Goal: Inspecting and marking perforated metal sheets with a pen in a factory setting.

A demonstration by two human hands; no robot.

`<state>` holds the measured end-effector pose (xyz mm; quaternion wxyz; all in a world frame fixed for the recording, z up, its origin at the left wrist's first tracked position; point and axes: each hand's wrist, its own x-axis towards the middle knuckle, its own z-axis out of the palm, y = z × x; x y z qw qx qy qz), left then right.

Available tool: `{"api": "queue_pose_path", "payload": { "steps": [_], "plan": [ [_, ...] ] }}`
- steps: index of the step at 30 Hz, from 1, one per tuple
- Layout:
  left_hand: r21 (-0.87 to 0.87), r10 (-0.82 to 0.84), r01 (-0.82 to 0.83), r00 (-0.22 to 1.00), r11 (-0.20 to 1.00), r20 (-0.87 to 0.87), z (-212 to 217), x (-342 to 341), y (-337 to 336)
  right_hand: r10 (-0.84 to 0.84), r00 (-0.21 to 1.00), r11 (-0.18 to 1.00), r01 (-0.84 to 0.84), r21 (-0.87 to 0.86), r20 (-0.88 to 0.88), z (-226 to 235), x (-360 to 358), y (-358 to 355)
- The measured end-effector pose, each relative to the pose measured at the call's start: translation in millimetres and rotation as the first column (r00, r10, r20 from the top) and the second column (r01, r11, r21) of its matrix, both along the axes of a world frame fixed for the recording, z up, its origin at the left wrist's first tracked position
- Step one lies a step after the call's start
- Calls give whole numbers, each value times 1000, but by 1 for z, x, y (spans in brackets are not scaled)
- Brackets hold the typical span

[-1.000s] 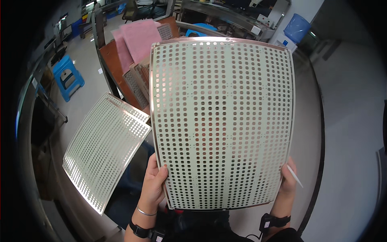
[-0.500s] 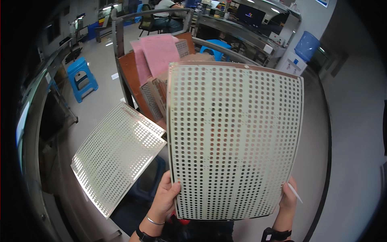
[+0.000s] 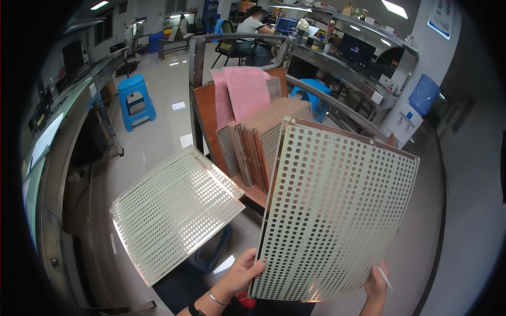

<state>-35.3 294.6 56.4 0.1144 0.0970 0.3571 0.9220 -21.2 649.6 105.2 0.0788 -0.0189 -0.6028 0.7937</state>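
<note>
Both my hands hold up a large pale green circuit board panel [image 3: 337,210] with rows of dark round pads and a copper-coloured edge. My left hand [image 3: 245,273] grips its lower left edge, thumb on the front face. At the lower right edge, my right hand [image 3: 376,279] is closed on the panel and also has a thin white pen-like stick [image 3: 385,277] poking out from it. To the left, a second panel of the same kind [image 3: 176,216] lies flat over a blue stool [image 3: 213,253], its pads shining in the light.
Ahead stands a metal-framed rack [image 3: 197,68] with many upright panels [image 3: 258,142] and pink sheets [image 3: 245,95]. A blue stool [image 3: 137,102] is farther left, beside a long bench [image 3: 68,152]. A water dispenser [image 3: 403,121] stands at the right wall. One person [image 3: 253,37] sits at the back.
The held panel has shifted right and down in view and tilted clockwise, showing more of the rack's panels. My view has risen, bringing more of the room in. Both hands keep their grip.
</note>
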Motion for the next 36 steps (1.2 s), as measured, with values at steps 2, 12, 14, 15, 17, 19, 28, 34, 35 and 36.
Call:
{"api": "queue_pose_path", "payload": {
  "steps": [2,12,14,15,17,19,28,34,35,36],
  "plan": [
    [-7,-21,21,999,1000,24,-2,-1,0,8,1000,1000,-8,-7,-8,-1,-1,0],
    [-23,30,-29,999,999,38,-15,-6,-5,30,999,999,-30,18,24,-4,-2,1],
    [-24,39,-38,998,999,41,-17,-9,-4,44,999,999,-44,17,4,-3,-3,0],
    [-28,52,-51,997,998,49,-18,-9,-4,36,999,999,-36,20,14,-2,-3,-2],
    [-16,53,-52,998,999,42,-22,-11,-5,22,1000,999,-23,25,20,0,-3,-2],
    [-4,50,-50,998,999,36,-23,-12,-5,50,998,998,-51,28,30,0,-2,-1],
    [13,163,-166,980,986,112,-31,-17,-6,41,998,994,-45,103,45,1,1,-2],
    [43,175,-181,979,983,108,-32,-21,-7,68,995,992,-75,97,80,21,1,-18],
    [36,183,-189,974,981,132,-29,-23,-7,73,994,992,-81,95,84,22,2,-20],
    [28,194,-200,968,979,158,-25,-25,-9,116,989,986,-125,112,88,23,2,-22]
  ]
}}
